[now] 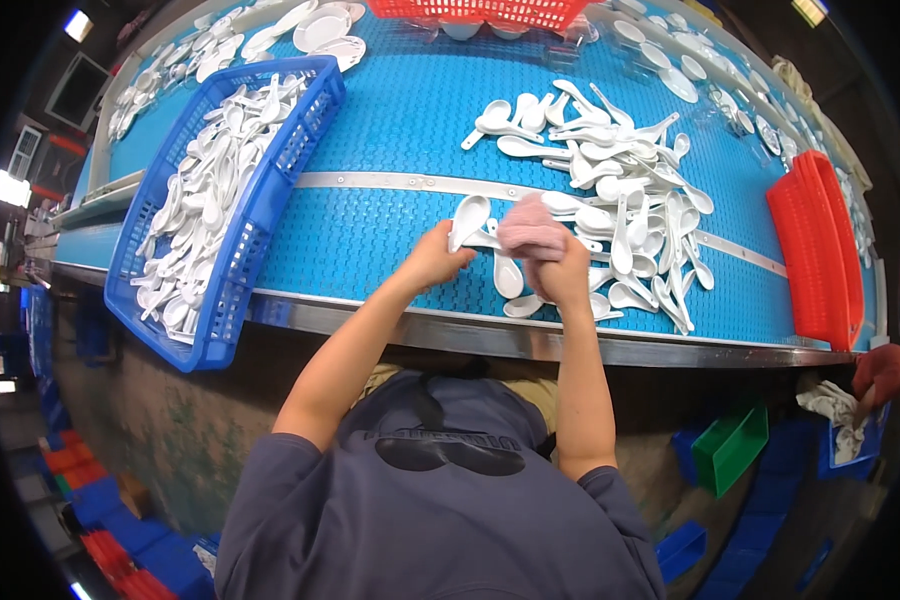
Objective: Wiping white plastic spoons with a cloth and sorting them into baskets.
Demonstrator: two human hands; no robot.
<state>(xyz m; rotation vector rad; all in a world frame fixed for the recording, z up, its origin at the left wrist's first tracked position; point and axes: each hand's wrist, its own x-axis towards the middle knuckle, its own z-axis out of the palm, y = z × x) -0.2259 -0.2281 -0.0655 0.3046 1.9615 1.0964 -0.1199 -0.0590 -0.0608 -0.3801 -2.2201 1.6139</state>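
Observation:
My left hand (435, 258) is closed on a white ceramic soup spoon (471, 214), whose bowl points up. Another spoon lies across beside it, and I cannot tell whether that one is held too. In my right hand (564, 270) is a bunched pink cloth (532, 231), close to the handle end of the spoons. Just right of my hands a loose pile of white soup spoons (620, 255) is spread over the blue belt (390, 130). To the left, a blue basket (232, 315) is filled with more of these spoons.
A red basket (815, 250) stands at the belt's right end, and another red basket (485, 10) is at the far side. White dishes (322, 30) and spoons line the far edges. A metal rail (480, 335) edges the belt nearest me. Below right sits a green bin (730, 450).

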